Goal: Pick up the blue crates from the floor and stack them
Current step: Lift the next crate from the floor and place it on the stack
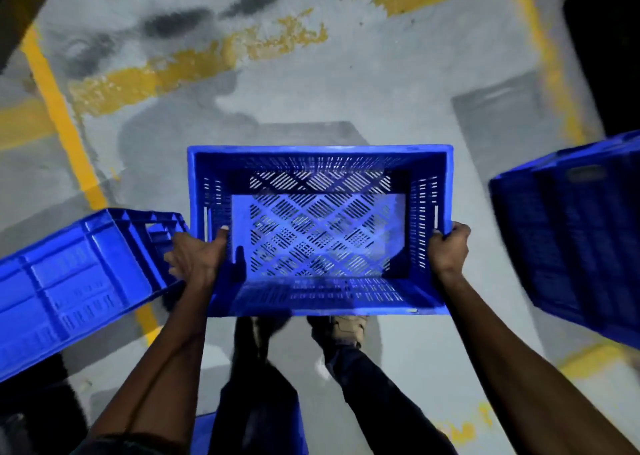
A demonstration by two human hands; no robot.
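An empty blue perforated crate (320, 158) hangs in the air in front of me, open side up, above the grey floor. My left hand (195, 255) grips its left rim, thumb inside the wall. Its right rim is gripped by my right hand (448, 250). A second blue crate (79, 281) lies at my left, tilted, its end close to my left hand. At the right edge stands a stack of blue crates (581, 233), seen from its side.
The floor (398, 74) is grey concrete with worn yellow lines (62, 122). My legs and shoes (343, 330) show below the held crate. A small bit of another blue object (204, 434) shows at the bottom between my arm and leg.
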